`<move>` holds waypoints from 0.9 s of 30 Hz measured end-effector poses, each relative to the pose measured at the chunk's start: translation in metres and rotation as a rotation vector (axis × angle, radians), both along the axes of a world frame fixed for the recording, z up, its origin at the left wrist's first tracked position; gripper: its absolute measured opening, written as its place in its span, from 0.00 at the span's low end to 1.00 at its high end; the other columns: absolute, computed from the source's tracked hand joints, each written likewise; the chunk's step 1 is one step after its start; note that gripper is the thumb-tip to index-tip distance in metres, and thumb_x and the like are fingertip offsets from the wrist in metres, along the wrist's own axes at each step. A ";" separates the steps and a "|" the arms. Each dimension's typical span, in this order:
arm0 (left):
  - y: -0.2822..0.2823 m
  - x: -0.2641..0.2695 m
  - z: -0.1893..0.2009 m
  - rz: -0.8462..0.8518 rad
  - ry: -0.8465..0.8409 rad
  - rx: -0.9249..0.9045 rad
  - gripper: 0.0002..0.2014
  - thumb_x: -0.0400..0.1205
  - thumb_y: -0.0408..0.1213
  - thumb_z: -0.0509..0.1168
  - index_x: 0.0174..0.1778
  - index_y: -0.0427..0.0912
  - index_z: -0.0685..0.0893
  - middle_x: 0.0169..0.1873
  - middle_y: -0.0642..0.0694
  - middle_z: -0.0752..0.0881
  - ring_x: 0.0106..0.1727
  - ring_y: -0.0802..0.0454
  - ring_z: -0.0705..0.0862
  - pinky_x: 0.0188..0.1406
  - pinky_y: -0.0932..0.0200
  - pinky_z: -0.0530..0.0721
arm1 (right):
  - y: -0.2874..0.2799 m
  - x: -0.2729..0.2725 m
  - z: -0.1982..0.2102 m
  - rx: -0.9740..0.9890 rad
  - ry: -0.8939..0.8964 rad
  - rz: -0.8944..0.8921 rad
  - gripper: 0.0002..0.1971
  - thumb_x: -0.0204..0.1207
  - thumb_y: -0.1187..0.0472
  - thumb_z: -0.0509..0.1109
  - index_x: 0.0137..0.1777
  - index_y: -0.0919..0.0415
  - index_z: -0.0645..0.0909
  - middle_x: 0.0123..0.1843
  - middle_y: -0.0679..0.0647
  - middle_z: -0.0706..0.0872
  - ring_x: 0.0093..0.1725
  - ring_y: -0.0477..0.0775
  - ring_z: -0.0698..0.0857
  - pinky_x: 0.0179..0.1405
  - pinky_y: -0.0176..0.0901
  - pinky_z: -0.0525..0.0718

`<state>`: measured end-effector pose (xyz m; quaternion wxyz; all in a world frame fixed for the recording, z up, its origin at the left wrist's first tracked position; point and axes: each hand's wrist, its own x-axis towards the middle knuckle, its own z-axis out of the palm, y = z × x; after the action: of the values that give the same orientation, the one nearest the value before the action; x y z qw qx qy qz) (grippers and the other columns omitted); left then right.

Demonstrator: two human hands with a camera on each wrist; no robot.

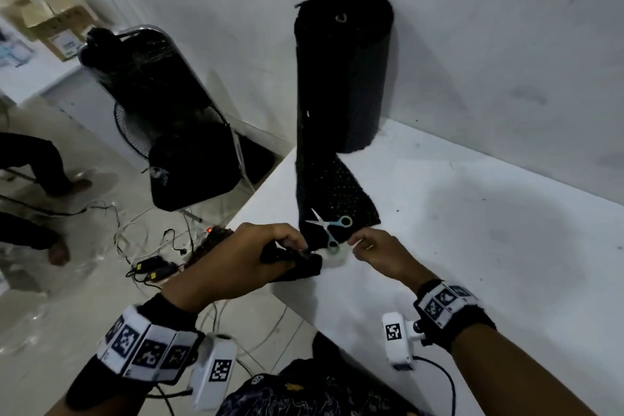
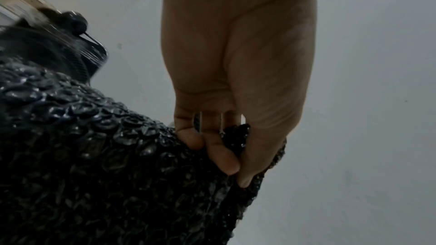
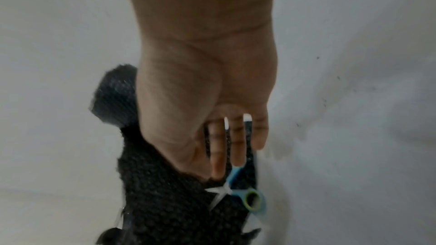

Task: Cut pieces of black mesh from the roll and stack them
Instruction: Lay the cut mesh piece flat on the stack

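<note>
A tall roll of black mesh (image 1: 342,78) stands upright on the white table (image 1: 472,230) against the wall. Its loose strip (image 1: 332,192) runs down toward me. Small scissors (image 1: 329,228) with blue handles lie open on the strip's near end, held by neither hand. At the table's left edge my left hand (image 1: 297,246) grips a bunched piece of mesh (image 2: 118,165), fingers and thumb (image 2: 235,165) curled round it. My right hand (image 1: 354,241) pinches the strip's near edge (image 3: 165,202) between thumb and index finger (image 3: 212,172), just beside the scissors (image 3: 245,193).
The table's left edge runs diagonally past my left hand. Below it on the floor are a black standing fan (image 1: 162,94), tangled cables and a power strip (image 1: 155,267). Cardboard boxes (image 1: 54,20) sit far left, and another person's legs (image 1: 33,162) stand there.
</note>
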<state>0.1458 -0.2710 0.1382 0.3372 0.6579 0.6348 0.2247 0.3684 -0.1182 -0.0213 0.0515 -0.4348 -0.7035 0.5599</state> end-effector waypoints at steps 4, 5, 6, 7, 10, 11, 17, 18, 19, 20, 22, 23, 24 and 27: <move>0.021 0.053 0.016 -0.061 -0.005 0.078 0.14 0.78 0.32 0.76 0.53 0.57 0.88 0.47 0.59 0.90 0.50 0.66 0.88 0.49 0.70 0.82 | -0.017 0.050 0.064 -0.158 0.166 0.187 0.36 0.68 0.54 0.84 0.75 0.40 0.74 0.71 0.36 0.79 0.70 0.39 0.76 0.62 0.38 0.80; 0.029 0.070 0.021 -0.081 -0.017 0.094 0.14 0.78 0.32 0.76 0.54 0.55 0.88 0.48 0.58 0.90 0.51 0.65 0.88 0.49 0.70 0.82 | -0.023 0.063 0.079 -0.125 0.170 0.207 0.41 0.66 0.49 0.85 0.77 0.36 0.70 0.74 0.32 0.74 0.72 0.32 0.71 0.63 0.35 0.77; 0.037 0.084 0.025 -0.097 -0.036 0.115 0.13 0.78 0.31 0.75 0.55 0.51 0.89 0.48 0.58 0.90 0.51 0.65 0.88 0.50 0.70 0.83 | -0.028 0.071 0.092 -0.072 0.186 0.210 0.41 0.65 0.48 0.85 0.77 0.34 0.69 0.74 0.29 0.73 0.72 0.27 0.69 0.64 0.32 0.75; 0.045 0.099 0.029 -0.115 -0.053 0.148 0.12 0.79 0.30 0.75 0.56 0.48 0.90 0.48 0.57 0.90 0.52 0.64 0.88 0.51 0.70 0.83 | -0.031 0.079 0.100 -0.003 0.205 0.174 0.38 0.66 0.49 0.85 0.75 0.35 0.71 0.72 0.30 0.76 0.70 0.25 0.71 0.62 0.29 0.75; 0.068 0.146 0.043 -0.161 -0.091 0.306 0.15 0.78 0.34 0.76 0.61 0.48 0.87 0.55 0.59 0.88 0.53 0.62 0.88 0.53 0.66 0.85 | -0.029 0.112 0.119 0.169 0.228 -0.018 0.13 0.76 0.55 0.78 0.59 0.50 0.84 0.54 0.44 0.90 0.53 0.38 0.87 0.52 0.42 0.84; 0.074 0.157 0.046 -0.143 -0.102 0.355 0.18 0.78 0.36 0.77 0.64 0.49 0.85 0.59 0.59 0.85 0.50 0.59 0.88 0.50 0.68 0.84 | -0.025 0.125 0.122 0.188 0.232 -0.075 0.08 0.78 0.56 0.77 0.55 0.53 0.86 0.50 0.48 0.91 0.50 0.44 0.89 0.50 0.48 0.86; 0.100 0.184 0.038 0.258 -0.281 0.554 0.16 0.78 0.47 0.75 0.60 0.62 0.82 0.55 0.55 0.84 0.44 0.57 0.83 0.45 0.67 0.79 | -0.018 0.231 0.161 0.093 0.357 -0.341 0.08 0.78 0.62 0.75 0.56 0.56 0.88 0.51 0.46 0.93 0.53 0.46 0.91 0.49 0.35 0.85; 0.102 0.186 0.030 0.332 -0.346 0.512 0.13 0.79 0.50 0.72 0.58 0.60 0.83 0.52 0.56 0.85 0.45 0.56 0.83 0.45 0.63 0.80 | -0.017 0.245 0.166 0.081 0.376 -0.371 0.09 0.77 0.63 0.75 0.56 0.59 0.88 0.51 0.49 0.93 0.52 0.48 0.91 0.49 0.36 0.86; 0.104 0.189 0.020 0.371 -0.382 0.459 0.13 0.79 0.53 0.69 0.58 0.58 0.83 0.51 0.56 0.86 0.48 0.56 0.84 0.46 0.61 0.81 | -0.016 0.258 0.169 0.072 0.387 -0.401 0.08 0.77 0.63 0.75 0.55 0.60 0.88 0.49 0.50 0.93 0.50 0.49 0.92 0.46 0.39 0.86; 0.106 0.197 0.012 0.360 -0.394 0.397 0.16 0.79 0.55 0.65 0.60 0.54 0.83 0.52 0.57 0.86 0.52 0.55 0.85 0.47 0.63 0.82 | -0.016 0.271 0.172 0.067 0.395 -0.433 0.07 0.76 0.62 0.76 0.53 0.61 0.88 0.47 0.51 0.93 0.47 0.50 0.91 0.43 0.41 0.85; 0.108 0.212 -0.006 0.286 -0.435 0.243 0.23 0.80 0.58 0.58 0.66 0.51 0.80 0.54 0.56 0.87 0.58 0.52 0.86 0.52 0.67 0.84 | -0.016 0.288 0.175 0.034 0.438 -0.498 0.10 0.72 0.60 0.77 0.52 0.61 0.88 0.49 0.53 0.93 0.49 0.52 0.91 0.45 0.41 0.85; 0.107 0.220 -0.012 0.235 -0.490 0.168 0.26 0.81 0.63 0.55 0.68 0.52 0.78 0.54 0.55 0.88 0.57 0.51 0.87 0.55 0.62 0.86 | -0.016 0.293 0.174 0.014 0.458 -0.537 0.11 0.71 0.61 0.77 0.54 0.61 0.88 0.51 0.54 0.93 0.52 0.53 0.91 0.47 0.40 0.85; 0.105 0.227 -0.016 0.172 -0.559 0.096 0.31 0.81 0.69 0.51 0.70 0.53 0.77 0.53 0.54 0.90 0.55 0.52 0.88 0.54 0.57 0.87 | -0.015 0.299 0.173 -0.002 0.473 -0.579 0.11 0.72 0.62 0.77 0.55 0.61 0.88 0.52 0.54 0.93 0.53 0.53 0.91 0.48 0.39 0.86; 0.107 0.247 -0.021 0.052 -0.681 -0.039 0.40 0.75 0.78 0.53 0.77 0.56 0.72 0.57 0.47 0.91 0.57 0.49 0.90 0.55 0.48 0.87 | -0.013 0.314 0.166 -0.056 0.505 -0.678 0.12 0.77 0.67 0.74 0.60 0.66 0.86 0.57 0.59 0.92 0.58 0.59 0.90 0.57 0.46 0.86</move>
<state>0.3926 -0.1638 0.1168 0.5364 0.5221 0.5064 0.4280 0.6825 -0.1309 0.1443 0.3917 -0.4919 -0.4706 0.6190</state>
